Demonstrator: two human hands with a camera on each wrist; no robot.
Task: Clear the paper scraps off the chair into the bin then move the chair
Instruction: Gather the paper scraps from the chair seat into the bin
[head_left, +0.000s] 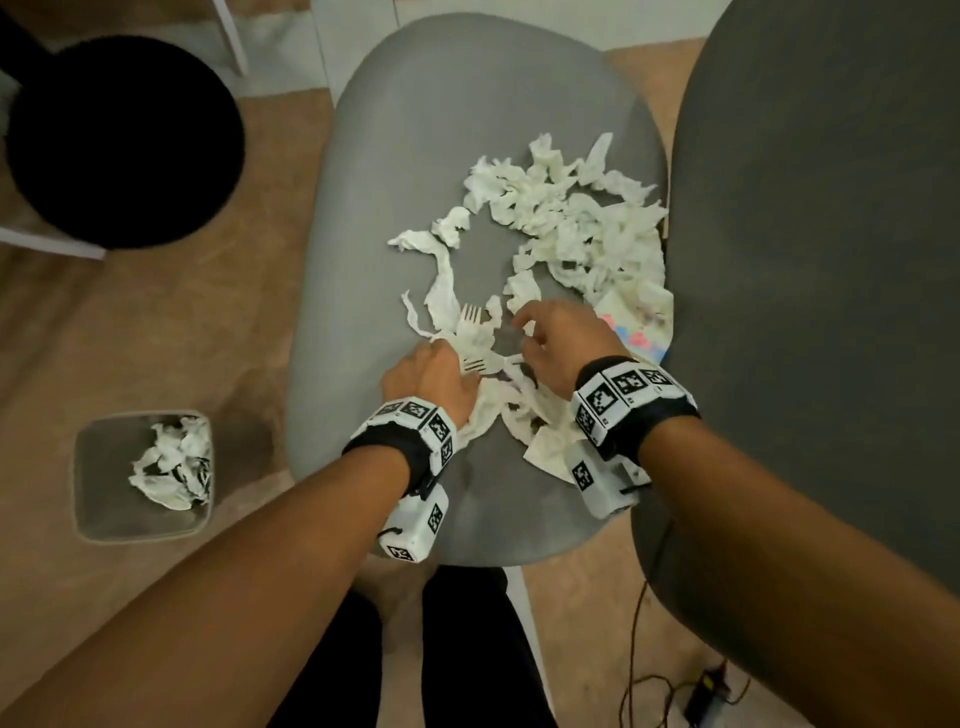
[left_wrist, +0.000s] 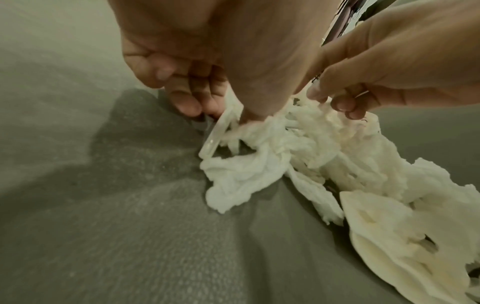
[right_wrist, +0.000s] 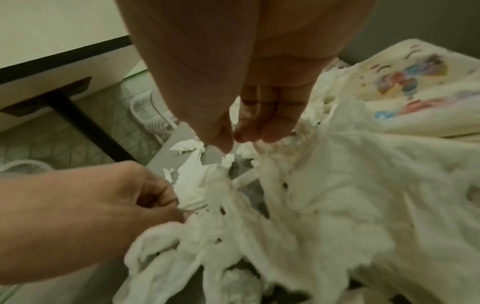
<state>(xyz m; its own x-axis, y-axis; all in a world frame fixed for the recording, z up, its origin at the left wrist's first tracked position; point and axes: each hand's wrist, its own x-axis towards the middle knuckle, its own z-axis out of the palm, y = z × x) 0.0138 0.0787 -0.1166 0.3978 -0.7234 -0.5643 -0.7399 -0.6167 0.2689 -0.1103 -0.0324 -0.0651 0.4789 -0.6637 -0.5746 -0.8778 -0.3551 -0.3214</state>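
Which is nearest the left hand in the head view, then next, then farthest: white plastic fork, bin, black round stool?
1. White plastic fork: by the left hand, on the chair.
2. Bin: floor, left.
3. Black round stool: far upper left.

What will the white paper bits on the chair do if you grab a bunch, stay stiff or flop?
The paper scraps look thin, torn and crumpled, so they will probably flop and dangle. Long strips near the left hand seem tangled, so extra pieces may trail along. They look very light, so some could drop before reaching the bin.
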